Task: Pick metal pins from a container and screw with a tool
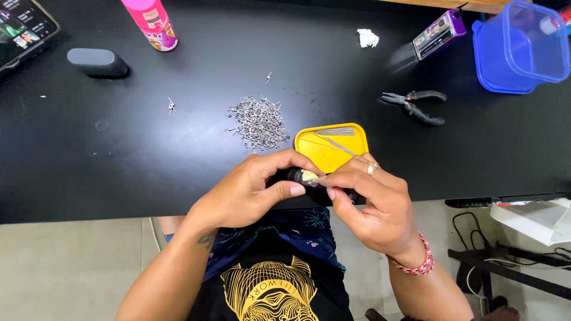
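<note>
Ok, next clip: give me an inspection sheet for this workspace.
Surface: black table.
Job's things: small dark part held between both hands; yellow tray with thin metal rods; pile of small metal pins.
Clutter: pliers, pink bottle, blue tub, grey case, phone.
Grippers: left hand and right hand both pinch the part.
Cables: black ones on the floor, right.
Surroundings: pale floor.

One head-worn camera looks steeply down, close over the hands, at the black table (148,166) edge.
</note>
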